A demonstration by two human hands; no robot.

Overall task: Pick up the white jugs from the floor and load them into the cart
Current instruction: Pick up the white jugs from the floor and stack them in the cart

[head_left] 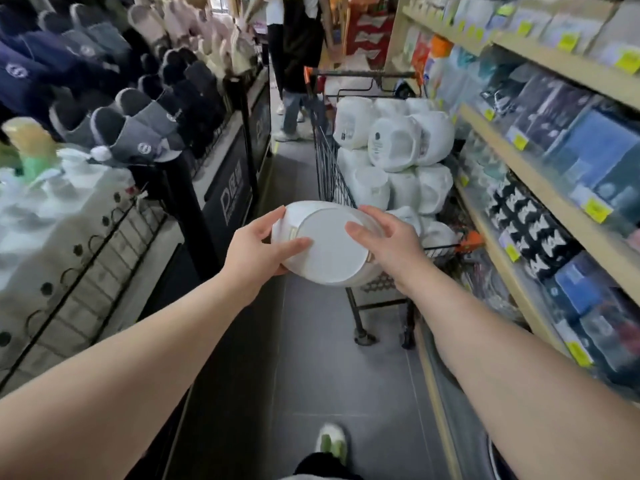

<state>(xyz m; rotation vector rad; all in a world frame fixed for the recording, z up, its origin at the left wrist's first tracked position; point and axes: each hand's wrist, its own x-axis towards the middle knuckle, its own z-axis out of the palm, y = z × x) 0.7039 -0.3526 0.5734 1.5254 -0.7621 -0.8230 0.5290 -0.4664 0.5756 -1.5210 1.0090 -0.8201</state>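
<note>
The cart (pixel 327 168) stands beside the shelves (pixel 540 188), heaped with white jugs (pixel 394 143) above its rim. We hold one more jug (pixel 329 251), base towards us, just before the cart's near edge, with left grip (pixel 258 244) and right grip (pixel 388 237) clasping its sides. We should raise it over the rim and seat it low, lest the heap slide.

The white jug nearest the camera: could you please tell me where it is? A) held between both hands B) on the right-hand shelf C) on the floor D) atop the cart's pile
A: the left hand and right hand grip the white jug from either side, in the air before the cart.
</note>
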